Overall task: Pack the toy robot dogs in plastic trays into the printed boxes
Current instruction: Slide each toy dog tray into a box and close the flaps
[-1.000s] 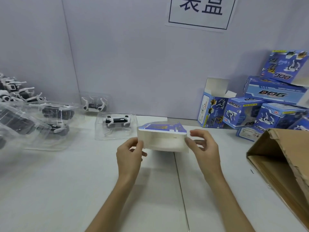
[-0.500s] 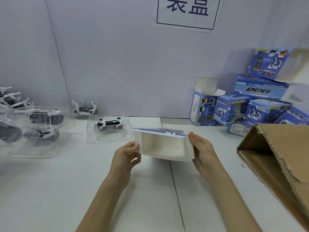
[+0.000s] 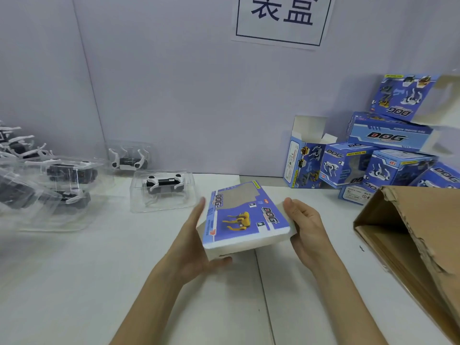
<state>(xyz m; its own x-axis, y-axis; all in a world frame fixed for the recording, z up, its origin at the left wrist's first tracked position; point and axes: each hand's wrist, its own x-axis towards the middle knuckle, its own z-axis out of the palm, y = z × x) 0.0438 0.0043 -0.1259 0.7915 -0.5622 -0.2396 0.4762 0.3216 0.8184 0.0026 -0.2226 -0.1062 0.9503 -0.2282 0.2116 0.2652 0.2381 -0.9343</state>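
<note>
Right now we hold the box [image 3: 245,216] between both hands, just above the table [image 3: 99,282]. Our left hand [image 3: 193,242] clasps its left side, fingers laid straight along the edge and thumb tucked under the near white flap. Our right hand [image 3: 307,227] grips the right side, thumb up at the far corner; the fingers beneath are hidden. The box lies tilted, blue printed face up, with a yellow dog picture and a grey window towards its far end.

Just left and far of it a clear tray [image 3: 161,191] rests on the table with a white and black dog [image 3: 164,181] inside. More trays [image 3: 57,185] with dogs are heaped at the far left. At the far right stand stacked boxes [image 3: 388,155], one with its top flaps open. A brown carton [image 3: 418,245] lies open at the right. A sign [image 3: 281,18] hangs on the wall [image 3: 174,83].
</note>
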